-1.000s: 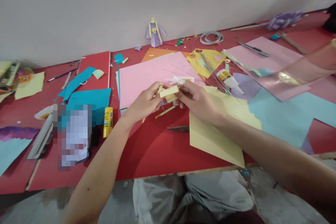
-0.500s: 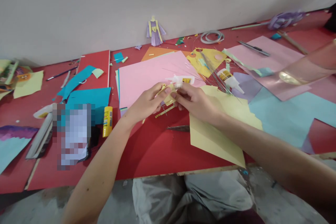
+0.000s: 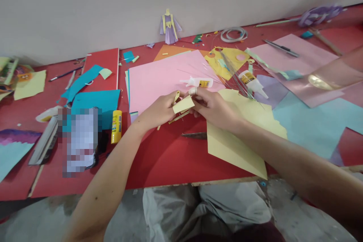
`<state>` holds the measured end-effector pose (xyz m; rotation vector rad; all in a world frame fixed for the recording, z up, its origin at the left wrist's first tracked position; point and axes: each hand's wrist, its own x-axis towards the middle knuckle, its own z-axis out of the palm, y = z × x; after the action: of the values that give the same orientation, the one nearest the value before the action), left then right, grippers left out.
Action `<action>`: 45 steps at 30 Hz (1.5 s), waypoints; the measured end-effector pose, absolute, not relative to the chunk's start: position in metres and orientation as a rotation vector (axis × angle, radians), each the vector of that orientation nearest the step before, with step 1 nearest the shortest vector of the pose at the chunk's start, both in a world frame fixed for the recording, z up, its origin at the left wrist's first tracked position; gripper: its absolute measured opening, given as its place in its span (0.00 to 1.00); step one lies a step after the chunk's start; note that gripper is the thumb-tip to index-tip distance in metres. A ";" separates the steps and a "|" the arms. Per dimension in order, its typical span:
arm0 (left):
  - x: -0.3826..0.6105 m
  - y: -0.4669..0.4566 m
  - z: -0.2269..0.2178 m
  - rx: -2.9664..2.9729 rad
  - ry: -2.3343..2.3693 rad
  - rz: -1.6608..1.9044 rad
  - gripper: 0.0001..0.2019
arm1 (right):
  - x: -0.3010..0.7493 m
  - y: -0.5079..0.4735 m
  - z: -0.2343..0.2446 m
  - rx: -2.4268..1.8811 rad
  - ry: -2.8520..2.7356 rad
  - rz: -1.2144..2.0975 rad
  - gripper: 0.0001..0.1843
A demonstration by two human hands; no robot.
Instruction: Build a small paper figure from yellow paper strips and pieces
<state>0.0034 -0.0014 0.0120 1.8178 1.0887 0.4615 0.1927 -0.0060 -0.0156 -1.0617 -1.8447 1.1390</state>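
The fingertips of both hands meet over the near edge of the pink sheet (image 3: 164, 77), pinched together on a small pale yellow paper piece (image 3: 183, 104) that sits between them. The left hand (image 3: 159, 110) closes on its left end, with a thin yellow strip (image 3: 176, 96) sticking up past the thumb; the right hand (image 3: 214, 107) closes on its right end, fingers curled over the top. A narrow stick (image 3: 178, 117) pokes out just under the piece. Just beyond the fingers, on the pink sheet, lies a small white glue bottle (image 3: 198, 82). Right of the pink sheet a large pale yellow sheet (image 3: 235, 147) lies under the right forearm. Left of the pink sheet stands a yellow glue stick (image 3: 116, 126), beside teal paper (image 3: 96, 102). Behind the pink sheet, a paper doll (image 3: 169, 27) leans against the wall.
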 end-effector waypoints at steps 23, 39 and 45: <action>-0.001 0.000 0.014 1.929 1.083 0.363 0.11 | 0.193 -0.008 -0.012 -1.100 -1.932 1.085 0.04; -0.003 0.001 0.013 2.070 1.141 0.289 0.11 | 0.193 -0.007 -0.012 -1.120 -1.978 1.060 0.05; -0.002 0.001 0.014 2.081 1.167 0.285 0.11 | 0.193 -0.007 -0.012 -1.147 -1.986 1.054 0.06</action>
<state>-0.0017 0.0005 0.0140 2.0810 1.1669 0.2852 0.1935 -0.0066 -0.0120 -1.1472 -1.9859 1.0543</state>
